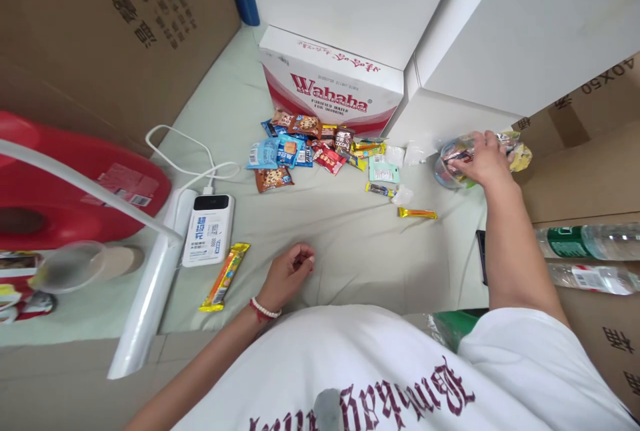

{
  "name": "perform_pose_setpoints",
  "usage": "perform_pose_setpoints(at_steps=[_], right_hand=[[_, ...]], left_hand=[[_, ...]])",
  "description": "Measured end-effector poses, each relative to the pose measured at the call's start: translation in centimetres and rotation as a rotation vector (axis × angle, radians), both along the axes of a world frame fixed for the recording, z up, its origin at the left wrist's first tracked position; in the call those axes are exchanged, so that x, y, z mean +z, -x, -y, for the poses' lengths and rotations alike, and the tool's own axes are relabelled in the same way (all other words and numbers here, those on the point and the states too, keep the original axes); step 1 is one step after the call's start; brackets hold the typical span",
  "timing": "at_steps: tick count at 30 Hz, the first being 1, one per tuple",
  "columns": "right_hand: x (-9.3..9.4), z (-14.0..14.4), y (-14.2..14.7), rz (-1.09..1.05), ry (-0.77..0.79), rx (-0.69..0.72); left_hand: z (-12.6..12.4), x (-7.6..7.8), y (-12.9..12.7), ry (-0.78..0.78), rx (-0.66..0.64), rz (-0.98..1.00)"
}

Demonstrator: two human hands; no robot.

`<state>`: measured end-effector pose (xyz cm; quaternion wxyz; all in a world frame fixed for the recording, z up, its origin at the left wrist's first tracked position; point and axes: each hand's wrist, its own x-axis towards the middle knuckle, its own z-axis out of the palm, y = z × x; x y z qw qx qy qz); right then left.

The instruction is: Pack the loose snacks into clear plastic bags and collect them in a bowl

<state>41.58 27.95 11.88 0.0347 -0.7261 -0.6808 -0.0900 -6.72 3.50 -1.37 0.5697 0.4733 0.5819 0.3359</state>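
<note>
My right hand [487, 161] reaches to the far right, over a clear round tub [447, 174] of wrapped snacks. Its thumb and fingers press round snack packets [460, 150] at the tub's top; how many they grip is hidden. My left hand [289, 271] rests at the near edge of the pale cloth, fingers loosely curled, nothing visible in them. Ahead of it lies a pile of snacks: a blue packet [263, 153], brown cookie packets [274, 180] and a red packet [329, 158]. A yellow-wrapped bar [417, 213] lies apart, nearer the tub.
A Wahaha water carton [333, 88] stands behind the pile. On the left are a white power bank [209, 231] with a cable, a yellow snack bar [225, 278], a plastic cup [75, 268] and a red container [75, 184]. Plastic bottles [590, 242] lie at right.
</note>
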Motion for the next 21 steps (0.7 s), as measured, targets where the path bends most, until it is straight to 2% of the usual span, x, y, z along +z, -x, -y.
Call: perform_pose_setpoints(at_steps=[2, 3, 5, 7, 9, 11, 13, 15, 17, 19, 21], right_hand=[[-0.2, 1.2, 2.6, -0.029, -0.002, 0.128], [-0.7, 1.9, 4.1, -0.043, 0.047, 0.216], [-2.5, 3.5, 6.7, -0.052, 0.227, 0.387], [-4.6, 5.0, 8.5, -0.037, 0.409, 0.466], [-6.3, 6.2, 9.2, -0.053, 0.462, 0.418], [-7.3, 7.4, 9.6, -0.205, 0.355, 0.286], [-7.9, 9.0, 10.9, -0.519, 0.183, 0.153], [-8.5, 11.2, 13.7, -0.874, 0.108, 0.089], [-9.2, 13.9, 17.9, -1.118, 0.196, 0.117], [-9.8, 16.8, 22.2, -1.229, 0.366, 0.184], [-10.1, 19.0, 25.2, -1.342, 0.511, 0.239]], left_hand=[[0.1, 0.4, 0.1, 0.008, 0.009, 0.027], [0.1, 0.6, 0.1, 0.003, 0.014, 0.027], [0.2, 1.2, 0.2, -0.016, 0.025, 0.013], [0.4, 1.7, 0.4, -0.035, 0.037, 0.004], [0.5, 2.1, 0.7, -0.049, 0.050, 0.005], [0.6, 2.4, 0.8, -0.064, 0.068, 0.014], [0.4, 2.6, 0.4, -0.062, 0.078, 0.045], [-0.2, 2.9, -0.6, -0.025, 0.065, 0.115], [-1.1, 3.1, -2.2, 0.031, 0.038, 0.217], [-2.3, 3.0, -3.8, 0.052, 0.026, 0.308], [-3.3, 2.6, -5.0, 0.038, 0.017, 0.358]])
